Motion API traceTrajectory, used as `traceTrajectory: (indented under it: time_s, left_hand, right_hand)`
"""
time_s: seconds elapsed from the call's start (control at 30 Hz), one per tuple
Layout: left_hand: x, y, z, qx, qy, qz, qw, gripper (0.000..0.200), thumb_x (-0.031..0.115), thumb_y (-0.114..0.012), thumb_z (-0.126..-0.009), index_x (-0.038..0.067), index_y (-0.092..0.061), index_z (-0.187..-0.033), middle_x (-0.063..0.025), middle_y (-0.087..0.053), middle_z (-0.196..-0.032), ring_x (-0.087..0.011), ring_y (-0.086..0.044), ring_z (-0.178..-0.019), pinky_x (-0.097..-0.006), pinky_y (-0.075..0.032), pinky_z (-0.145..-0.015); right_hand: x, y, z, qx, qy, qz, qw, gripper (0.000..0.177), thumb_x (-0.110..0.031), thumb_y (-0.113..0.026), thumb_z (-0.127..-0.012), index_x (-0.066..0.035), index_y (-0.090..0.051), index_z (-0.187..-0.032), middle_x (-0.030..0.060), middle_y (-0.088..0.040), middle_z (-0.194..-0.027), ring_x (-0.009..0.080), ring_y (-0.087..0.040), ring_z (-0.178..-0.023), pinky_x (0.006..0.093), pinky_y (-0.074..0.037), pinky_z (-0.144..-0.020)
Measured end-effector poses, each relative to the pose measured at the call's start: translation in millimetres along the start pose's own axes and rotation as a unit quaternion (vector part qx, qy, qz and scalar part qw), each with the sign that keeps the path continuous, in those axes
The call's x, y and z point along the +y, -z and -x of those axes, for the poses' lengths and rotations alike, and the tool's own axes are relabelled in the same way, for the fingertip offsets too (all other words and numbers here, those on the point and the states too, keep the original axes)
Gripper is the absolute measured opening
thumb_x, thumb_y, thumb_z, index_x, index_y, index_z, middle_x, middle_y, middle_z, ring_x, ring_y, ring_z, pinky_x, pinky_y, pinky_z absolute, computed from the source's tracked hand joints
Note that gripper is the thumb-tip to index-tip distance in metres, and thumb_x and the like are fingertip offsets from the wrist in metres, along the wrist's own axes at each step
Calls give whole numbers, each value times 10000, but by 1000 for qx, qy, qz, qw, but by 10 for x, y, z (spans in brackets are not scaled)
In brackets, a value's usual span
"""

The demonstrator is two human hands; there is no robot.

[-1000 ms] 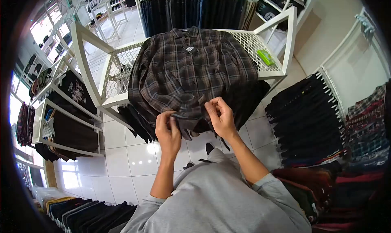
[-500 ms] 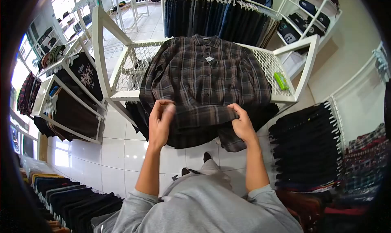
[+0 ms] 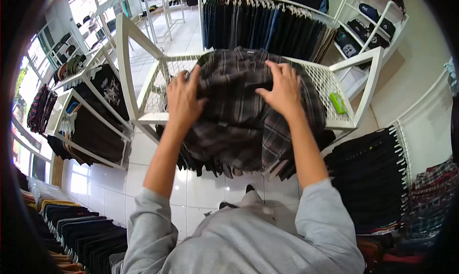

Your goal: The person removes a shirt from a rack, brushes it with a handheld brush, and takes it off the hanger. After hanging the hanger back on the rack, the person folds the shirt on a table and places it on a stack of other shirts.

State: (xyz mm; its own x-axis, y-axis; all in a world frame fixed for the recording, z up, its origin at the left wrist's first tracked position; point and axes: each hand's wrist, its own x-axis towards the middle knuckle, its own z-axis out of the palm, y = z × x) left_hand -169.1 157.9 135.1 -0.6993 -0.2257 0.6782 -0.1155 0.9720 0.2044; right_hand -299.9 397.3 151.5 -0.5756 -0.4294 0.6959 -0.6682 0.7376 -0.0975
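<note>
A dark plaid button-up shirt [image 3: 234, 104] lies with its collar at the far side of a white mesh-topped rack [image 3: 151, 117]. Part of its cloth is turned up over the chest, and the lower portion, blurred, hangs past the rack's front edge. My left hand [image 3: 185, 100] is over the shirt's left side, fingers spread. On the other side, my right hand [image 3: 283, 89] has its thumb and fingers apart, close over the cloth near the shoulder. One sleeve [image 3: 277, 139] droops at the front right.
A bright green packet [image 3: 338, 103] sits on the mesh at the right. Behind the rack hangs a row of jeans [image 3: 253, 27]. Dark trousers [image 3: 366, 178] hang at the right, and more garments [image 3: 86, 231] at lower left. Caps [image 3: 368, 30] fill a back-right shelf.
Both hands have moved away from me, from the shirt's lower edge up toward its shoulders, and have opened. Cloth now covers the chest, and the white tag there no longer shows.
</note>
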Motion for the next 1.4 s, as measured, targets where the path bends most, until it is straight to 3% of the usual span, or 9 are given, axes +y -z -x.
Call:
traceTrajectory:
  time_s: [0.03,0.2,0.3,0.5,0.67,0.87,0.97,1.2,1.4]
  left_hand:
    - [131,58,47,-27,-13,45,999,783,101,-832,-737,143,-504,-1447,-156,-504,-1389,-408,-499,-1252,-500,-394,-1064]
    - [169,-179,591,-129,-150,148,969,181,42,-690,-772,55,-696,-953,-90,-647,-990,-282,-615,-1013,-436,-393,-1057]
    - [25,-208,722,-110,-132,131,976,244,12,-670,-768,66,-720,-1001,-77,-665,-1042,-273,-614,-1041,-458,-376,-1076]
    - [-239,-349,734,-182,-45,148,971,312,104,-601,-905,113,-721,-1192,-116,-621,-1341,-308,-536,-1293,-560,-219,-1192]
    - [-433,-542,833,-186,-27,256,948,414,172,-663,-861,148,-687,-1274,-104,-589,-1389,-308,-461,-1376,-558,-177,-1207]
    - [-345,-541,836,-150,7,312,938,406,12,-656,-714,132,-672,-1102,-82,-601,-1371,-310,-451,-1377,-553,-165,-1210]
    - [-352,-684,907,-133,-15,216,967,431,-50,-602,-619,137,-692,-997,-81,-595,-1376,-309,-437,-1386,-563,-144,-1217]
    - [-235,-655,877,-162,7,185,969,634,41,-628,-689,277,-713,-1271,-130,-473,-1512,-317,-396,-1420,-589,-87,-1230]
    - [20,-563,784,-159,38,161,973,478,224,-728,-745,232,-735,-1223,-128,-489,-1504,-327,-397,-1422,-648,-66,-1211]
  right_hand:
    - [-154,25,-5,-4,-11,-93,996,455,-184,-782,-808,-102,-583,-1209,159,-590,-1172,356,-617,-1059,422,-516,-875]
    - [-600,-295,741,-161,-48,-325,931,151,-125,-706,-881,-28,-610,-946,159,-687,-841,357,-689,-833,438,-543,-747]
    - [-771,-426,1022,-163,-71,-328,928,132,-103,-719,-876,-21,-626,-920,158,-705,-815,342,-711,-748,422,-555,-691]
    - [-1180,-472,976,-192,-156,-164,955,411,-440,-705,-877,-53,-570,-898,177,-696,-748,392,-701,-715,486,-538,-651]
    - [-1342,-746,970,-145,-207,-199,947,393,-396,-754,-838,-62,-547,-859,191,-675,-705,413,-691,-706,501,-533,-653]
    - [-1245,-513,1046,-145,-255,-221,930,394,-350,-778,-776,-49,-549,-885,197,-680,-734,419,-693,-746,496,-540,-688]
    - [-1099,-161,1116,-185,-256,-189,930,375,-322,-758,-765,-48,-554,-920,196,-690,-738,415,-699,-740,499,-548,-714]
    - [-660,699,1547,-255,-241,-60,935,464,-287,-748,-730,-51,-532,-1067,211,-716,-852,428,-700,-790,509,-524,-724]
    - [-579,189,1684,-255,-246,-145,924,410,-289,-708,-836,-35,-496,-1079,266,-705,-865,471,-688,-819,552,-534,-761]
